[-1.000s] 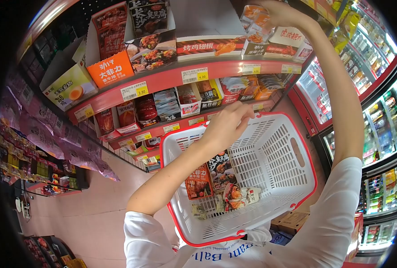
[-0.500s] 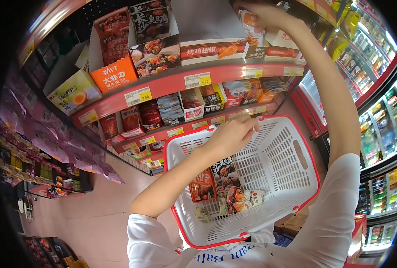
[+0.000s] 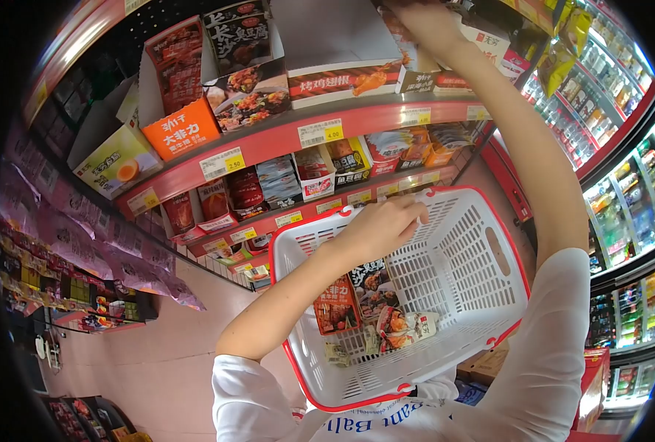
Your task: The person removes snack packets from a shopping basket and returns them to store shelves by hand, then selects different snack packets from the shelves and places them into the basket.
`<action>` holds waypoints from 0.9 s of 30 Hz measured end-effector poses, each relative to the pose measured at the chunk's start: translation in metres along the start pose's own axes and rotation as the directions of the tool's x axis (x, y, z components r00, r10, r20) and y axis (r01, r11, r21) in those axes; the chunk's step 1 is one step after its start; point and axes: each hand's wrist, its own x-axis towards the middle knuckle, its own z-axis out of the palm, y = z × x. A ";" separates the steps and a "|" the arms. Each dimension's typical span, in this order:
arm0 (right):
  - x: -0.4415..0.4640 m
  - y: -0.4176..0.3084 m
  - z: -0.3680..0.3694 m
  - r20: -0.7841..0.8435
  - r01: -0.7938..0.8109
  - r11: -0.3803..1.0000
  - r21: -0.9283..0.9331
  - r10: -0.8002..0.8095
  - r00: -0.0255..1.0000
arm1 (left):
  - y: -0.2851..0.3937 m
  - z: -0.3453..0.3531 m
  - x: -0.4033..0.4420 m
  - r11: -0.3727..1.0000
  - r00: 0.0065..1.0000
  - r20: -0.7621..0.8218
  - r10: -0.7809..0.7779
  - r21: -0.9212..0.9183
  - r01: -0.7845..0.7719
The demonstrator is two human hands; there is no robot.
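Observation:
My left hand point(image 3: 388, 227) is closed over the far rim of a white shopping basket point(image 3: 445, 295) with red edging. Its fingers curl at the basket's handle side, and the part gripped is mostly hidden. Inside lie an orange snack packet point(image 3: 338, 306), a black snack packet point(image 3: 375, 289) and a pale packet with a food picture point(image 3: 405, 329). My right hand point(image 3: 424, 28) reaches up to the top shelf, over a narrow box of orange-and-white packets point(image 3: 402, 38). Shadow and the frame's top edge hide its fingertips, so its grip does not show.
On the upper shelf point(image 3: 268, 129) stand an orange snack box point(image 3: 181, 135), a chicken-wing box point(image 3: 342, 82) and a green egg box point(image 3: 117, 171). Packets fill the shelf below. Purple bags point(image 3: 84, 214) hang at left; drink coolers point(image 3: 633, 199) line the right.
The view has shifted slightly. My right hand has moved a little up and deeper over the narrow box. My left hand stays at the basket rim.

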 end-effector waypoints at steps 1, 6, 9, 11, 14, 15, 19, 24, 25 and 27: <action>-0.002 0.000 0.008 0.093 -0.035 0.998 -0.042 0.039 0.995 | -0.001 0.000 0.000 1.000 1.000 0.019 -0.002 0.013 0.001; -0.007 -0.014 0.032 0.313 -0.318 0.946 -0.065 0.322 0.894 | -0.001 -0.001 -0.002 0.999 0.999 0.038 0.009 0.040 -0.010; -0.006 -0.028 0.008 0.404 -0.372 0.919 -0.133 0.392 0.826 | 0.003 -0.006 -0.001 0.998 0.987 0.142 -0.068 -0.006 0.070; -0.009 -0.042 -0.019 -0.016 -0.346 0.934 -0.090 0.346 0.938 | -0.008 0.003 -0.002 0.997 0.998 0.056 0.041 0.059 -0.044; -0.020 -0.069 -0.067 -0.269 -0.323 0.823 0.467 0.480 0.835 | -0.009 0.000 -0.002 0.999 0.999 0.026 0.025 0.047 -0.026; -0.027 -0.075 -0.074 -0.356 -0.280 0.818 0.502 0.491 0.795 | -0.009 -0.001 -0.003 0.999 0.999 0.027 0.018 0.037 -0.019; -0.081 -0.110 -0.132 -0.262 -0.289 0.864 0.413 0.417 0.871 | -0.009 -0.003 -0.005 0.999 0.998 0.059 -0.035 0.039 0.033; -0.129 -0.171 -0.185 0.620 -0.668 0.324 0.670 0.251 0.743 | -0.020 0.001 -0.013 0.984 0.966 0.225 -0.126 0.151 0.093; -0.143 -0.177 -0.187 0.806 -0.764 0.338 0.549 0.028 0.592 | -0.023 0.002 -0.015 0.974 0.946 0.290 -0.145 0.209 0.085; -0.194 -0.198 -0.171 0.859 -0.699 0.499 0.512 -0.307 0.410 | -0.028 0.008 -0.018 0.981 0.928 0.339 -0.152 0.165 0.101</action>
